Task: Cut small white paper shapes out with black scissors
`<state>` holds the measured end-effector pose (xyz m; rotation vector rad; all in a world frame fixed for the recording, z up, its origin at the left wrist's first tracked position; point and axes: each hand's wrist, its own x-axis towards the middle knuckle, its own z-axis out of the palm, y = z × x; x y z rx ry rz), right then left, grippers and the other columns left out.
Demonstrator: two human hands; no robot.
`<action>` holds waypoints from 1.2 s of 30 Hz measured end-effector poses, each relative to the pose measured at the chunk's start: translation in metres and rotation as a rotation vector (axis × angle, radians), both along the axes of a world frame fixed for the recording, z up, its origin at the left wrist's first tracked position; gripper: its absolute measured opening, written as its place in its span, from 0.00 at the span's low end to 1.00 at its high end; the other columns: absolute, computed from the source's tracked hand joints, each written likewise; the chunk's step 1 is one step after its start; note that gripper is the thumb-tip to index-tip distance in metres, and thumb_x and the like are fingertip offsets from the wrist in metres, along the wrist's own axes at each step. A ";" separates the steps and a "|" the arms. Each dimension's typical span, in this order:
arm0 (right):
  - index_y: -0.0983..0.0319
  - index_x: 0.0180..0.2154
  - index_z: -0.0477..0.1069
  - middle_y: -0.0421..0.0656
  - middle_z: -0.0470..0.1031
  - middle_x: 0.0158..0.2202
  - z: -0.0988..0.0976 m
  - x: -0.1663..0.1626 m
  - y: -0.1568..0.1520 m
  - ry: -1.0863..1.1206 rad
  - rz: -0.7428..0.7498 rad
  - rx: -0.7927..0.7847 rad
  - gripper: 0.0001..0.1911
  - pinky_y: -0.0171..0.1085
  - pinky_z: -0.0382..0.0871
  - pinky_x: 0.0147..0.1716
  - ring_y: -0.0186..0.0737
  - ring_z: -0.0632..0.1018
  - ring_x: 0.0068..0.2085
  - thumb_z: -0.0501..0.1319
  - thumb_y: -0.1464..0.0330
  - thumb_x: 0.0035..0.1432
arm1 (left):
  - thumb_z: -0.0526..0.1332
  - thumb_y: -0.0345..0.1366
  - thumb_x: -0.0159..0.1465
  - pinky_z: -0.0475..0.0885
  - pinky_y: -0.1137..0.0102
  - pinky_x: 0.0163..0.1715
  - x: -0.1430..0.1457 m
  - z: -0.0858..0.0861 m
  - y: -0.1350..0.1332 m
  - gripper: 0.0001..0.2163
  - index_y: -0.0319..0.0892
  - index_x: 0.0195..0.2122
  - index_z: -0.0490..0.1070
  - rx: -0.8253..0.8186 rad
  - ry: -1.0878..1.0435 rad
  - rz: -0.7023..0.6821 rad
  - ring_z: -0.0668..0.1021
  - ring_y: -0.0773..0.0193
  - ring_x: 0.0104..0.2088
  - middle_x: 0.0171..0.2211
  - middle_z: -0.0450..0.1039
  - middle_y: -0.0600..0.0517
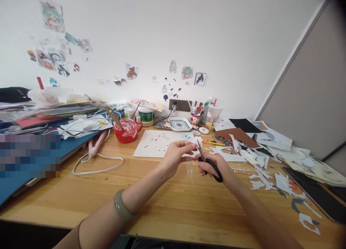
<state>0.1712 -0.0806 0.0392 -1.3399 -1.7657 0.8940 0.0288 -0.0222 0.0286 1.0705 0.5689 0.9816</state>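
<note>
My right hand [219, 163] grips black-handled scissors [214, 169], its fingers in the loops and the blades pointing up and to the left. Close beside the blades, my left hand [180, 152] has its thumb and fingertips pinched together. Whatever lies between those fingertips is too small to make out. Behind the left hand, a white sheet of paper [151, 142] with small red and pale blue cut-out shapes lies on the wooden table [159, 205]. Tiny paper trimmings [190, 171] are scattered on the wood just below both hands.
Paper offcuts [261, 178] and a dark flat panel [316, 196] spread over the right side. A red mug-like bowl [126, 133], a patterned square dish [180, 124] and a pen cup [195, 118] stand behind. A pink cabled appliance [97, 143] lies left, near piled papers.
</note>
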 end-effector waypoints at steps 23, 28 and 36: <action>0.63 0.26 0.65 0.35 0.61 0.19 -0.006 0.002 0.001 -0.059 0.027 0.088 0.08 0.30 0.57 0.19 0.29 0.62 0.20 0.55 0.64 0.51 | 0.64 0.37 0.46 0.67 0.72 0.30 0.000 -0.003 0.000 0.09 0.37 0.26 0.71 0.046 0.050 -0.021 0.69 0.69 0.28 0.26 0.66 0.51; 0.63 0.28 0.65 0.36 0.62 0.20 -0.008 0.003 0.001 -0.058 0.038 0.087 0.09 0.31 0.57 0.21 0.30 0.63 0.22 0.55 0.63 0.51 | 0.64 0.37 0.46 0.67 0.72 0.31 0.000 -0.003 0.001 0.10 0.36 0.26 0.71 0.027 0.036 -0.036 0.69 0.70 0.28 0.26 0.67 0.51; 0.63 0.25 0.64 0.35 0.63 0.19 -0.004 0.000 0.000 -0.037 0.029 0.077 0.09 0.29 0.58 0.19 0.28 0.63 0.21 0.55 0.64 0.50 | 0.64 0.37 0.45 0.67 0.72 0.31 -0.001 -0.001 0.000 0.10 0.36 0.26 0.70 0.021 0.022 -0.057 0.70 0.70 0.27 0.25 0.67 0.52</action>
